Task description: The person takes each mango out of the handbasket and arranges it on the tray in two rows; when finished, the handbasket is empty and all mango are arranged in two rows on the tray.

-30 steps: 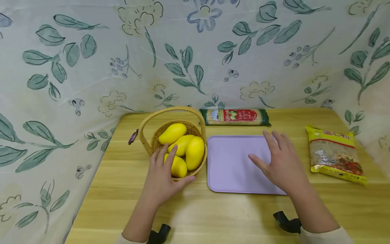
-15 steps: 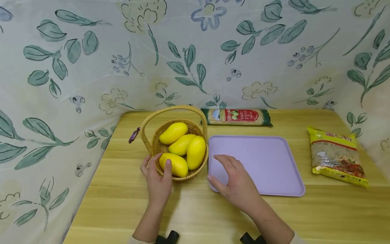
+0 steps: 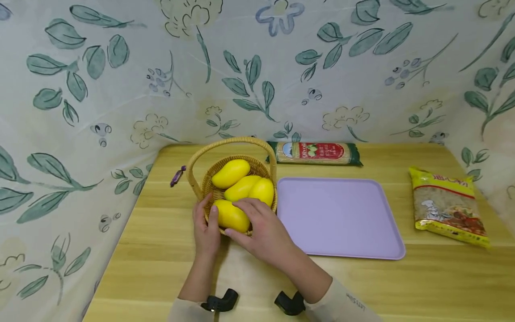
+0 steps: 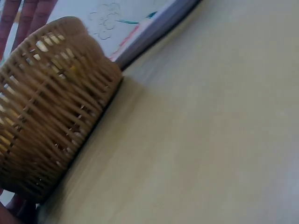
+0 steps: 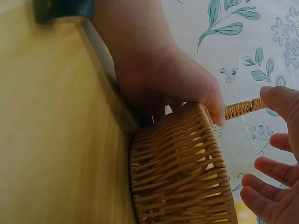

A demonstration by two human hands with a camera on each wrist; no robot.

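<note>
A wicker basket [image 3: 273,170] with a tall handle holds several yellow mangoes; the front one [image 3: 231,216] lies near the rim. My left hand [image 3: 207,235] grips the basket's left front side, thumb over the rim; the right wrist view shows this left hand [image 5: 163,79] against the basket wall [image 5: 182,172]. My right hand [image 3: 267,232] hovers over the basket's front right, thumb and fingers spread beside the front mango; whether it touches is unclear. In the right wrist view the right hand's fingers [image 5: 273,172] are apart. The left wrist view shows the woven wall [image 4: 56,112].
A lilac tray [image 3: 342,217] lies right of the basket. Behind it is a noodle pack [image 3: 318,152], and at the far right a yellow food bag [image 3: 448,205]. A small purple-wrapped item [image 3: 177,176] lies left of the basket. Patterned cloth hangs behind the table.
My right hand has moved left from above the tray to the front mango. My left hand has gone from over the mangoes to the basket's side and grips it.
</note>
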